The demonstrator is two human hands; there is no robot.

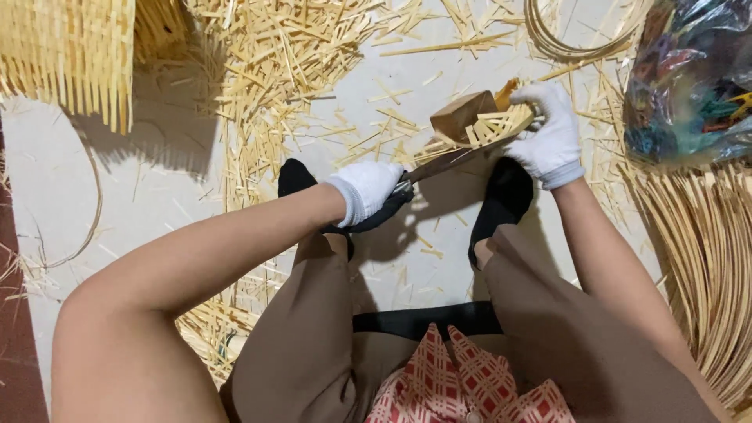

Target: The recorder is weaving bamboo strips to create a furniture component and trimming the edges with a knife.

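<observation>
A red checked garment (470, 384) and brown trousers (313, 329) fill the near edge. Beyond them, a knife (439, 166) is gripped by the closed left hand (364, 190), its blade laid against a wooden block (462, 115). A bundle of bamboo strips (497, 125) on that block is clasped by the right hand (552, 133). Cut splinters (274, 63) are scattered over the pale floor (157, 188); a woven basket (70, 55) and plastic bag (689, 78) stand at the edges.
</observation>
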